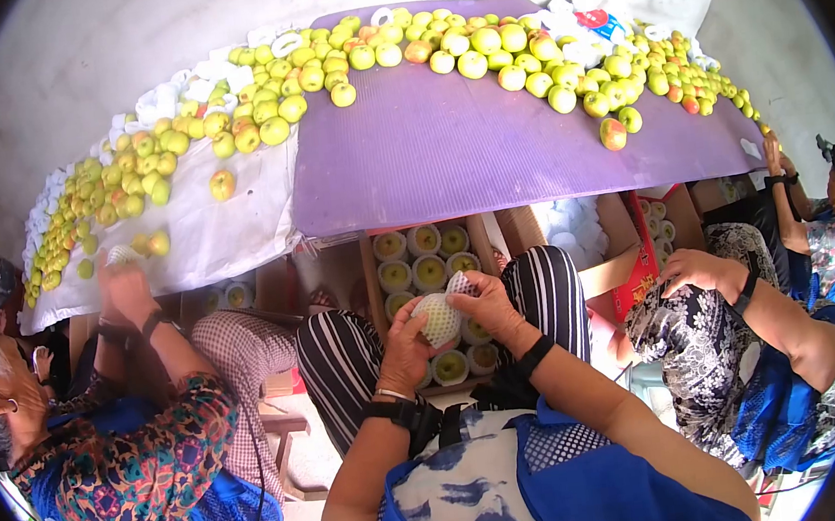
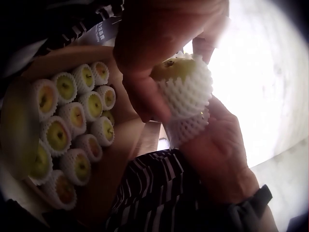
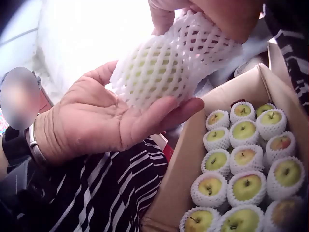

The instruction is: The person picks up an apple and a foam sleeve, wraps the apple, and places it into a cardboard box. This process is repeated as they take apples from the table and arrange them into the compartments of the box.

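Observation:
A green apple in a white foam net [image 1: 436, 321] is held between both hands above an open carton. My left hand [image 1: 406, 353] cradles it from below, fingers curled up around its side, as the right wrist view shows at the netted apple [image 3: 154, 72]. My right hand [image 1: 487, 306] pinches the loose, bunched end of the net [image 3: 205, 43]. In the left wrist view the apple's top [image 2: 176, 67] shows bare within the net's rim. Netted apples stand in rows in the carton [image 3: 181, 193], stem ends mostly up.
Many loose apples [image 1: 487, 41] and white nets [image 1: 159, 102] lie along the back of the table, on a purple mat [image 1: 407, 151] and a white sheet [image 1: 223, 219]. A carton of white nets [image 1: 575, 230] stands right. Other people sit at both sides.

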Demonstrator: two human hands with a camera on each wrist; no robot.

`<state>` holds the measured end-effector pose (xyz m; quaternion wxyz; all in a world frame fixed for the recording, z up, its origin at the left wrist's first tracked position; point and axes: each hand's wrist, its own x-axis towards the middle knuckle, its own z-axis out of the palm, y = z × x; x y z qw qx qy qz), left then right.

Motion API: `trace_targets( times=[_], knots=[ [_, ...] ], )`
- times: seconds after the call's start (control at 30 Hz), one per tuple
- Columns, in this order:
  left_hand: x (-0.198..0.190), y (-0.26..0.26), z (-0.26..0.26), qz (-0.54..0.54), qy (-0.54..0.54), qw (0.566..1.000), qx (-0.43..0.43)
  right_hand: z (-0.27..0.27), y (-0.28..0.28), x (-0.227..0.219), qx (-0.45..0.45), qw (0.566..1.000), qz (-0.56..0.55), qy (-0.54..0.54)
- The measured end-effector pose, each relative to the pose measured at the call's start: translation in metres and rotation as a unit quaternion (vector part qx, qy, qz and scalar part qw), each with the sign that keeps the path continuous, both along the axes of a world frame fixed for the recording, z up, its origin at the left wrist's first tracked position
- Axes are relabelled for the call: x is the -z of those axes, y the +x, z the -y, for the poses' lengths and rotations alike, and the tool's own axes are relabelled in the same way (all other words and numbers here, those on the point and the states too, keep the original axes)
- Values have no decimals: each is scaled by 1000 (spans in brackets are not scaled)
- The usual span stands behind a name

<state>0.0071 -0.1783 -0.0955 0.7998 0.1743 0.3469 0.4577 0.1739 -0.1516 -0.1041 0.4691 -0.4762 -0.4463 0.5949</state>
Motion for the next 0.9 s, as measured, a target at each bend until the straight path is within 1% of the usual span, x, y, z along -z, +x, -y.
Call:
trace_targets(
  times=[0.07,0.13,0.17,0.23,0.3,0.33,0.37,0.4,0.43,0.47,0.5,0.57,0.6,0.63,0.67,0.7,0.73,0.77,0.83,0.87,0.9],
  knots=[
    [2,2,0,19,-5,1000,5,1,-3,-2,20,1000,-16,-3],
    [4,4,0,-5,30,999,10,1,-3,-8,20,999,-32,-23],
    [5,4,1,-6,30,999,10,1,-3,-10,21,998,-48,-44],
    [-1,6,1,-45,32,998,-16,1,-4,-7,19,998,-48,-44],
    [-4,7,1,-66,28,997,-15,1,-4,3,16,998,-46,-44],
    [-4,8,1,-87,25,996,-14,0,-5,10,48,996,61,53],
    [-3,10,1,-88,24,996,-14,-1,-6,16,78,972,168,148],
    [0,11,0,-120,7,993,-8,-1,-7,11,78,972,167,147],
    [1,12,0,-152,-9,988,-1,0,-8,6,72,944,255,199],
    [2,13,0,-153,-10,988,-1,2,-9,-1,65,905,339,249],
    [2,14,0,-168,-7,986,-5,4,-11,-9,64,905,339,249],
    [3,15,-1,-183,-5,983,-11,9,-16,-23,25,898,319,303],
    [3,15,-1,-165,-12,985,-41,10,-18,-25,24,898,319,303],
    [4,15,-1,-146,-20,987,-71,11,-20,-26,-4,887,328,326],
    [4,14,-1,-146,-21,986,-72,12,-21,-27,-31,875,336,348],
    [4,12,0,-120,-37,989,-84,13,-22,-29,-32,874,336,349],
    [4,11,-1,-93,-53,990,-95,14,-23,-30,-43,864,348,362],
    [5,10,-1,-93,-53,990,-96,14,-24,-31,-54,853,359,375],
    [7,9,-1,-17,-44,994,-103,13,-25,-34,-56,846,364,385],
    [10,7,-1,-17,-43,994,-103,13,-25,-35,-58,840,370,393],
    [11,6,-1,69,-3,993,-91,12,-25,-35,-58,840,370,394]
  ],
)
